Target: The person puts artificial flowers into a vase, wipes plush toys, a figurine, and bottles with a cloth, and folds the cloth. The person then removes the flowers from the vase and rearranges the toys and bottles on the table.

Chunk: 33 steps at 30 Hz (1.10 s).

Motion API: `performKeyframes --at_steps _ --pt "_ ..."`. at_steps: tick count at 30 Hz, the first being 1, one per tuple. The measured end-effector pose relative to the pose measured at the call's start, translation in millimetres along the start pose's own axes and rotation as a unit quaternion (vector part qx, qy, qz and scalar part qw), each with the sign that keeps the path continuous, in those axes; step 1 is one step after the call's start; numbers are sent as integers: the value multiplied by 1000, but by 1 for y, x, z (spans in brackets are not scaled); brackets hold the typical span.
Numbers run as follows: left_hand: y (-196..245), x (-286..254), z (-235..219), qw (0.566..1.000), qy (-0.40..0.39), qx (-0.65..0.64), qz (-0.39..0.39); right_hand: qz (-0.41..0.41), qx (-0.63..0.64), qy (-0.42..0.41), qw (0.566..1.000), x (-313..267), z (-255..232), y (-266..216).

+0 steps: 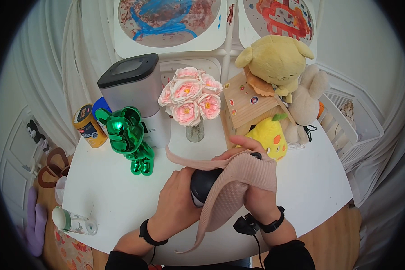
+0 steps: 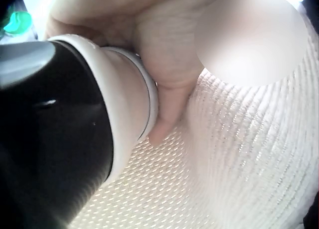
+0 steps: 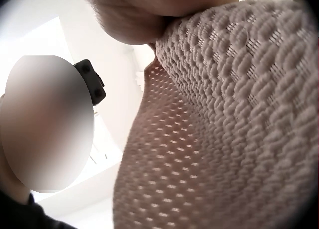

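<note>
My left hand grips a rounded, black-ended cylindrical object over the front of the table. In the left wrist view, pale rings separate the object's glossy black end from the part beside my fingers. Its exact kind I cannot tell. A pink textured cloth drapes over and beside it, with ribbed and dimpled areas and one long strip reaching left. My right hand holds the cloth, palm below and fingers above it. A small black part shows at the cloth's upper edge. In the right wrist view, cloth hides most of that hand.
On the white table, a shiny green bear figurine, pink flowers in a glass vase and a black-lidded container stand behind. Plush toys and a stickered wooden box occupy the right. A green-collared bottle lies left.
</note>
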<state>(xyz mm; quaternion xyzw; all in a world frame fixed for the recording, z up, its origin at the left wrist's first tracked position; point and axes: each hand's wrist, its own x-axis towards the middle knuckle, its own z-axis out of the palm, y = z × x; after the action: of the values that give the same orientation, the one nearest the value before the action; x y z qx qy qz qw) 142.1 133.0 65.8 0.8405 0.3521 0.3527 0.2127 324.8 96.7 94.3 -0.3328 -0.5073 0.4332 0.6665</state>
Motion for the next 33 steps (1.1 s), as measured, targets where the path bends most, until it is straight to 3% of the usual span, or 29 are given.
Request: performKeyframes --at_steps 2,5,8,10,11,13,20,23,26,33 --pt "-2 1 -1 999 25 17 36 -2 13 27 1000 1 3 -3" --pt "-4 5 -4 995 71 12 64 -55 -73 60 994 1 2 -2" --pt "0 6 -8 994 88 28 54 -74 -162 7 984 -2 -7 8" --pt "2 6 -10 995 83 31 53 41 -140 -64 987 -7 -8 12" --pt "2 6 -10 995 78 35 51 41 -138 -61 988 -5 -5 11" --pt "-4 5 -12 995 63 50 57 -91 -169 -19 981 0 3 8" --pt "0 7 -13 993 61 84 54 -110 -137 41 984 -1 -1 12" --pt "0 8 -13 992 72 81 58 -136 -181 48 973 0 -4 13" --pt "4 7 -16 995 56 75 28 -153 -137 83 975 2 -7 13" --pt "4 8 -14 992 71 80 64 -141 -83 123 979 -2 -7 13"
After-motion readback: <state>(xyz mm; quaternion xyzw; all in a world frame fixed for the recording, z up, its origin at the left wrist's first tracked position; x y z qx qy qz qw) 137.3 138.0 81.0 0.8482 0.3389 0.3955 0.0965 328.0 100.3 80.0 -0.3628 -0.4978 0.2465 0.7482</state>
